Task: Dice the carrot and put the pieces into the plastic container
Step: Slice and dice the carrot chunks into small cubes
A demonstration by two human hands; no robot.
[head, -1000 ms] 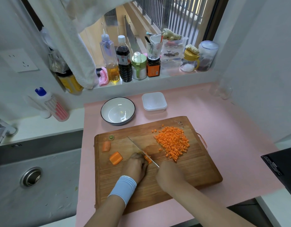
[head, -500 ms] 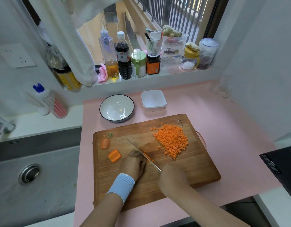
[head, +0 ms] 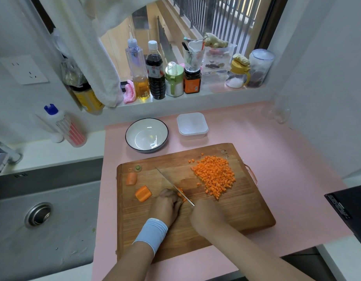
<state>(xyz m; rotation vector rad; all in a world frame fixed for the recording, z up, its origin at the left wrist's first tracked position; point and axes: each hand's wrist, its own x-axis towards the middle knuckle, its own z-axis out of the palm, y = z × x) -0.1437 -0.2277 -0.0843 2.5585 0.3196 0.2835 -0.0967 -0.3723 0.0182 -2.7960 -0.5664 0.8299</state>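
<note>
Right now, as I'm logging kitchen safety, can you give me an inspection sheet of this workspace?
Surface: pink counter mat under a wooden cutting board.
Job's things: heap of diced carrot, two uncut carrot chunks, square clear plastic container empty.
Clutter: empty white bowl; bottles and jars on the windowsill.
Hands: left hand holds orange carrot strips; right hand grips the steel knife, blade on them.
Cables: nothing seen.
Surroundings: steel sink at left, black appliance at right.
</note>
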